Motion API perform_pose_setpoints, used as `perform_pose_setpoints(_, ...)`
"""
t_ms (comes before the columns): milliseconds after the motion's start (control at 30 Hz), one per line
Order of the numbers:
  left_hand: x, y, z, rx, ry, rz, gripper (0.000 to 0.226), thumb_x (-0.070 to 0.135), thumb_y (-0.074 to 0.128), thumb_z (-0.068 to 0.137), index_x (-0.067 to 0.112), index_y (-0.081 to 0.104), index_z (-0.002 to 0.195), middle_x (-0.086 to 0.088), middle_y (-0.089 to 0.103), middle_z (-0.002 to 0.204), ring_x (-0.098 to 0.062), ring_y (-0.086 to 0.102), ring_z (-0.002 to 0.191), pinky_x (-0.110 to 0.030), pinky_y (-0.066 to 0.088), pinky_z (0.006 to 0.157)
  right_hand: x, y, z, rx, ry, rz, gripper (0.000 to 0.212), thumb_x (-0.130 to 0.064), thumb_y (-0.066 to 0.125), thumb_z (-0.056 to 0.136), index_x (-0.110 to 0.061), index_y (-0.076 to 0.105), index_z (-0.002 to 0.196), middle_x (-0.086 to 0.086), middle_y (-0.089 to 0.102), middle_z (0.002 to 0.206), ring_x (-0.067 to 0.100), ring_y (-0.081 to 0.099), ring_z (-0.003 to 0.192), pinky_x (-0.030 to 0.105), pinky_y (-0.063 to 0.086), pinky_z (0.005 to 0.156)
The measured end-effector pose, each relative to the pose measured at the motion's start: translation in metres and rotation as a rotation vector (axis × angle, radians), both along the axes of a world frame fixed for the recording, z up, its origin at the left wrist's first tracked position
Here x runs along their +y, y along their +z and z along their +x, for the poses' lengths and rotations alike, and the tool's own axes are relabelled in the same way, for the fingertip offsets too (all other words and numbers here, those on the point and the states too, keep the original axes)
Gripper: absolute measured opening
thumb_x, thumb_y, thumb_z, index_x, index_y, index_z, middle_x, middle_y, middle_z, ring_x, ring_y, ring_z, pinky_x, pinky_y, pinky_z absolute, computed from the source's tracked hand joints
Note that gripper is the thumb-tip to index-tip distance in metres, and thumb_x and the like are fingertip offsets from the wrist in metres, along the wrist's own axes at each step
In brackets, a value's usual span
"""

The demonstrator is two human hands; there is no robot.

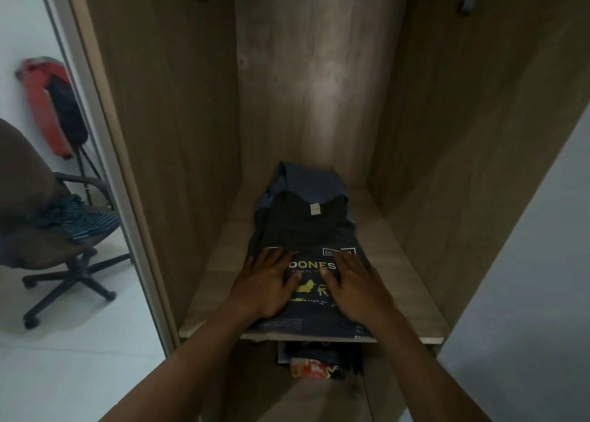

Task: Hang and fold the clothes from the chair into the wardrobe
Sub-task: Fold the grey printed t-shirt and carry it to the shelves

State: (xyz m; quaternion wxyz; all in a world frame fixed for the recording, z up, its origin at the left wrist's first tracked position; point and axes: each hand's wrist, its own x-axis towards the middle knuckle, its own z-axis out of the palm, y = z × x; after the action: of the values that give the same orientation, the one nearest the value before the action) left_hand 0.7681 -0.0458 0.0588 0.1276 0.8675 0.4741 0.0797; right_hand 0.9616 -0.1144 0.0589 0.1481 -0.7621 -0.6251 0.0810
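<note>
A folded black T-shirt (303, 230) with a yellow and white print lies on the wooden wardrobe shelf (408, 281), on top of a folded blue-grey garment (314, 182). My left hand (271, 281) and my right hand (354, 284) press flat on the shirt's front part, fingers straight, side by side. On the office chair (60, 255) at the left lies a blue striped garment (76, 220).
The wardrobe's wooden side walls (166, 109) rise close on both sides of the shelf. Below the shelf lie more folded clothes (316, 361), one orange and white. A red and black bag (54, 105) hangs on the white wall behind the chair.
</note>
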Motion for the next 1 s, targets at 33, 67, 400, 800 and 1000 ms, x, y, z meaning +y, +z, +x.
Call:
perform_pose_setpoints(33, -0.004, 0.002, -0.003, 0.003, -0.001, 0.013, 0.065, 0.061, 0.024, 0.1, 0.032, 0.011, 0.157, 0.003, 0.008, 0.167, -0.022, 0.002, 0.153, -0.047, 0.008, 0.123, -0.004, 0.001, -0.002, -0.038, -0.006, 0.039, 0.065, -0.058, 0.023, 0.102, -0.021, 0.029, 0.154, 0.001, 0.025, 0.162, 0.021, 0.016, 0.151, 0.049, 0.012, 0.122)
perform_pose_setpoints(67, -0.009, 0.002, -0.005, 0.019, 0.005, 0.032, 0.066, 0.061, 0.025, 0.1, 0.031, 0.011, 0.157, 0.003, 0.009, 0.166, -0.023, 0.003, 0.153, -0.047, 0.009, 0.123, -0.01, 0.001, -0.005, -0.073, -0.014, 0.08, 0.061, -0.055, 0.025, 0.102, -0.021, 0.034, 0.152, 0.001, 0.031, 0.159, 0.022, 0.021, 0.149, 0.049, 0.015, 0.121)
perform_pose_setpoints(400, -0.038, -0.014, -0.007, 0.016, 0.106, 0.091, 0.093, 0.077, -0.004, 0.078, 0.032, 0.006, 0.158, 0.007, 0.008, 0.166, -0.018, 0.001, 0.153, -0.041, 0.006, 0.124, -0.026, -0.014, -0.009, -0.013, 0.011, 0.096, 0.063, -0.057, 0.021, 0.102, -0.024, 0.028, 0.155, 0.0, 0.024, 0.163, 0.02, 0.015, 0.151, 0.037, 0.009, 0.124)
perform_pose_setpoints(800, -0.087, 0.001, -0.044, -0.273, 0.164, 0.267, 0.048, 0.06, 0.05, 0.091, 0.029, 0.058, 0.127, 0.002, 0.061, 0.118, -0.018, 0.062, 0.098, -0.029, 0.051, 0.076, -0.044, 0.018, -0.034, 0.11, 0.024, 0.236, 0.055, -0.049, 0.043, 0.1, -0.018, 0.043, 0.146, 0.008, 0.046, 0.15, 0.029, 0.043, 0.137, 0.049, 0.033, 0.115)
perform_pose_setpoints(1000, -0.183, 0.0, -0.17, -0.21, 0.443, 0.293, 0.048, 0.064, 0.048, 0.091, 0.037, 0.055, 0.129, 0.013, 0.064, 0.122, -0.01, 0.066, 0.097, -0.032, 0.057, 0.081, -0.104, 0.031, -0.166, 0.343, 0.317, 0.188, 0.041, -0.047, 0.046, 0.1, -0.028, 0.054, 0.135, -0.003, 0.059, 0.135, 0.015, 0.056, 0.118, 0.034, 0.048, 0.095)
